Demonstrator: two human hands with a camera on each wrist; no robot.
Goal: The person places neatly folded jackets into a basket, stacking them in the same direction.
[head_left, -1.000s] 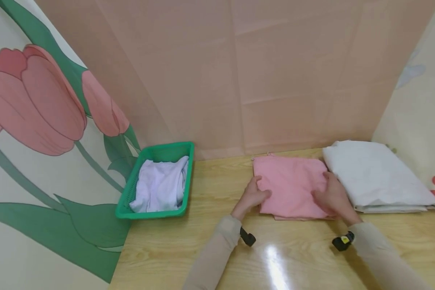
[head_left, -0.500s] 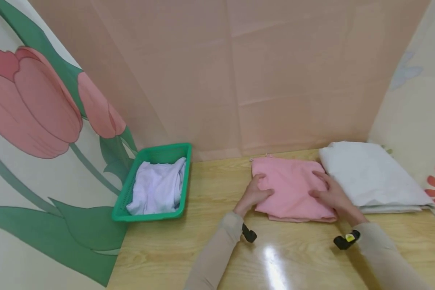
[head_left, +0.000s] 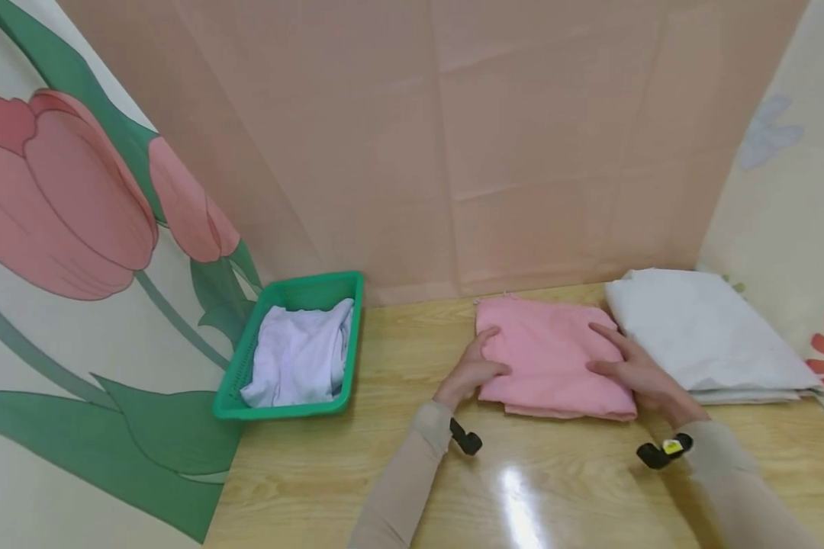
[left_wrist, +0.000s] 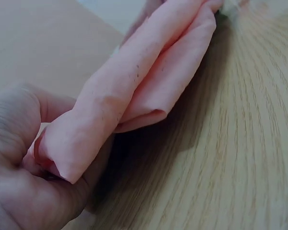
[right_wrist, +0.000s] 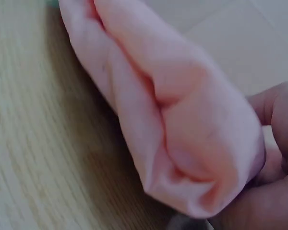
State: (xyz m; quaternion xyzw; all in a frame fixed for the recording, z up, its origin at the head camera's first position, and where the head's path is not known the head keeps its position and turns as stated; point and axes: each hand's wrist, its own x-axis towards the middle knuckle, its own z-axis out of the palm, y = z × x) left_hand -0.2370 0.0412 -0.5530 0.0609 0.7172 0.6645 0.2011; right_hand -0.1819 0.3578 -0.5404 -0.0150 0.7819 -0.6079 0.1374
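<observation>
A folded pink cloth (head_left: 549,351) lies flat between my two hands in the head view, a thin cord end showing at its far left corner. My left hand (head_left: 470,372) grips its left side, thumb on top; in the left wrist view the fingers (left_wrist: 33,199) curl round the layered edge of the cloth (left_wrist: 110,96). On the right side, my right hand (head_left: 642,374) holds the cloth with thumb and index finger over the top. Seen from the right wrist, the thick rounded fold (right_wrist: 201,120) sits in the fingers (right_wrist: 273,201), shadow beneath it.
A green basket (head_left: 223,408) with folded pale lilac cloth (head_left: 298,358) stands at the table's left. Folded white sheeting (head_left: 707,335) lies right beside the pink cloth. The wooden table (head_left: 316,473) meets a brown backdrop behind and floral panels at both sides.
The right hand's fingers have shifted on the cloth's right side, its wrist moving outward. The near edge of the cloth looks slightly straighter. The left hand has hardly moved; the view shifted slightly.
</observation>
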